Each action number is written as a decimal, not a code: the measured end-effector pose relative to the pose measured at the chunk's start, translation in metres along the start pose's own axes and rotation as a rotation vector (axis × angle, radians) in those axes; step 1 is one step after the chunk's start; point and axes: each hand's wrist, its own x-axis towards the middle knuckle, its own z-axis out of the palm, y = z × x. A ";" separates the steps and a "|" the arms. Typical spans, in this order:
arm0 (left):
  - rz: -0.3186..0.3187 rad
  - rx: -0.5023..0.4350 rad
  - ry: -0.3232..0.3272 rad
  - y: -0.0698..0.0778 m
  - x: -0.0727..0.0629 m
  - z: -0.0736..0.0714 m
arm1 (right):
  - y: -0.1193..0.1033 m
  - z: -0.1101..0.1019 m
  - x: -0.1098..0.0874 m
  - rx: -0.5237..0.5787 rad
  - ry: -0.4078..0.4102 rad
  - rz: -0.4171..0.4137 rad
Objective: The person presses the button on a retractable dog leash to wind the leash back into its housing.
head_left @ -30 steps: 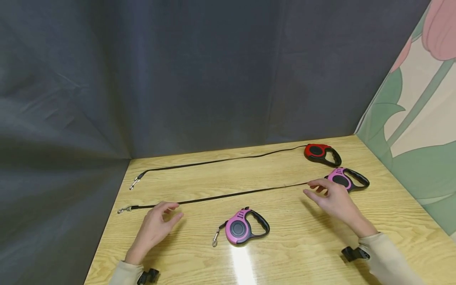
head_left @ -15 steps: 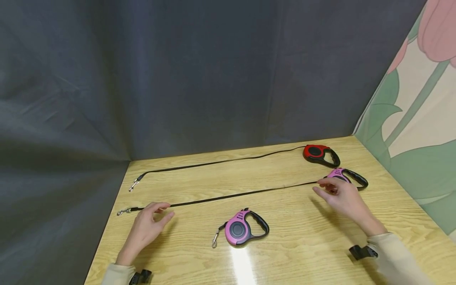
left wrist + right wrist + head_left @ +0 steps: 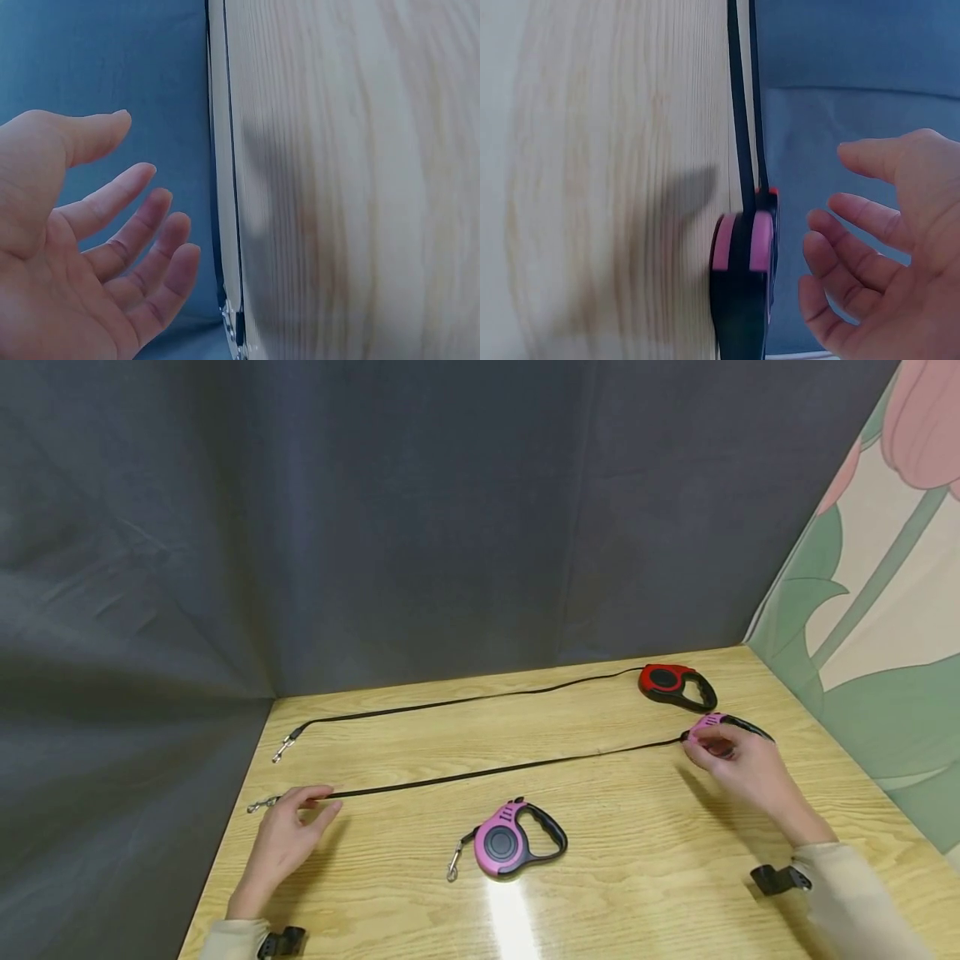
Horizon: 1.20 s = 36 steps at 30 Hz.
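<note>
Two retractable leashes lie stretched across the table: a pink and black one (image 3: pixel 707 722) and, behind it, a red and black one (image 3: pixel 662 678). My right hand (image 3: pixel 753 781) is over the pink reel, hiding part of it in the head view; the right wrist view has the fingers loosely bent and apart from the reel (image 3: pixel 741 244). At the other end of that strap, my left hand (image 3: pixel 281 843) hovers near the metal clip (image 3: pixel 261 804), its fingers relaxed and holding nothing. Closer to me lies another pink retractable leash (image 3: pixel 500 842), its strap wound in and its clip (image 3: pixel 453 864) beside it.
The wooden table (image 3: pixel 600 893) is bordered by a dark cloth (image 3: pixel 420 527) at the back and left. A wall with a tulip pattern (image 3: pixel 885 635) stands on the right. The red leash's black strap (image 3: pixel 465 697) runs left to its own clip (image 3: pixel 282 748).
My hands have moved apart: the left has gone left along the strap toward the clip, the right has gone right over the far pink reel. The leashes have not moved.
</note>
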 end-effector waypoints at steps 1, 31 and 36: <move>-0.003 0.002 0.004 -0.001 0.000 -0.001 | 0.001 -0.001 0.001 -0.004 -0.005 0.012; -0.154 -0.034 0.093 -0.038 0.001 -0.019 | 0.061 -0.027 0.007 -0.157 0.043 0.134; -0.200 -0.033 0.057 -0.044 0.002 -0.022 | 0.066 -0.028 0.011 -0.181 0.024 0.157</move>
